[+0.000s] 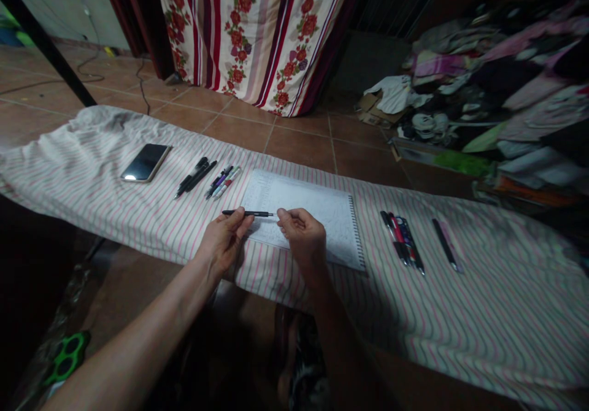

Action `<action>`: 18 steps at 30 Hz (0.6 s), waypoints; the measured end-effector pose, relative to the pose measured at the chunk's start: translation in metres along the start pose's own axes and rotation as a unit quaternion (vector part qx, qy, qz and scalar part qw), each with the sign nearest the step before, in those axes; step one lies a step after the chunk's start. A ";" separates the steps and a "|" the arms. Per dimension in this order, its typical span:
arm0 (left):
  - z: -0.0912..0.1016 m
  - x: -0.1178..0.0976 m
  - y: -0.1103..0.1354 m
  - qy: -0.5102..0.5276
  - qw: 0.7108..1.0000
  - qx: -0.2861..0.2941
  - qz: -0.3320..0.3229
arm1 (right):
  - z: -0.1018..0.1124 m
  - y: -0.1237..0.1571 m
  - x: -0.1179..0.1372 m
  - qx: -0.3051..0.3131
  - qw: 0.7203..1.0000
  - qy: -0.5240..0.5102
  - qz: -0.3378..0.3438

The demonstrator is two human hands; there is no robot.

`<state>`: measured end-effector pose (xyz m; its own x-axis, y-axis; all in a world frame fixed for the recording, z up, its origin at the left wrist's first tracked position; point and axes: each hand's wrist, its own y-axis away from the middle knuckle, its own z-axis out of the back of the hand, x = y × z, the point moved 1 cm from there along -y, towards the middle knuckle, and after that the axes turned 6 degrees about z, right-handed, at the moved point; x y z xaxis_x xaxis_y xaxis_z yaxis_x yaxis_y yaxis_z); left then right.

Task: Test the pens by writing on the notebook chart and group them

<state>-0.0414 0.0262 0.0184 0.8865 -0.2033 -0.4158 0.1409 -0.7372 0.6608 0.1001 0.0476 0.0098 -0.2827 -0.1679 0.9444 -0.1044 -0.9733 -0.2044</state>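
My left hand (225, 236) pinches a black pen (257, 214) between thumb and fingers, holding it level above the notebook. A thin, pale tip sticks out of its right end. Close to that tip, the thumb and fingers of my right hand (304, 233) are pressed together; what they hold, if anything, is too small to make out. Beneath both hands lies an open spiral notebook (317, 199), its pages covered in faint marks and its wire binding on the right.
Left of the notebook are black pens (196, 178), mixed pens (223, 182) and a phone (146, 162). More pens (402, 242) and a dark pen (444, 243) lie to the right. A striped cloth (497, 288) covers the narrow table; clothes (519, 86) are heaped beyond.
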 end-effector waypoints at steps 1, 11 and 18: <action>0.000 0.000 0.000 0.001 1.000 0.001 0.000 | 0.000 0.000 0.000 -0.001 1.000 0.008 0.003; -0.002 0.005 0.003 -0.053 0.996 0.058 -0.039 | -0.002 0.005 0.006 0.024 0.994 0.099 0.028; -0.005 0.008 0.007 -0.051 0.998 0.042 -0.020 | -0.004 0.005 0.004 0.030 0.992 0.120 0.023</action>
<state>-0.0307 0.0227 0.0228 0.8312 -0.2342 -0.5041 0.1336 -0.7962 0.5901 0.0942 0.0425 0.0111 -0.5050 -0.1771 0.8447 -0.0314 -0.9743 -0.2230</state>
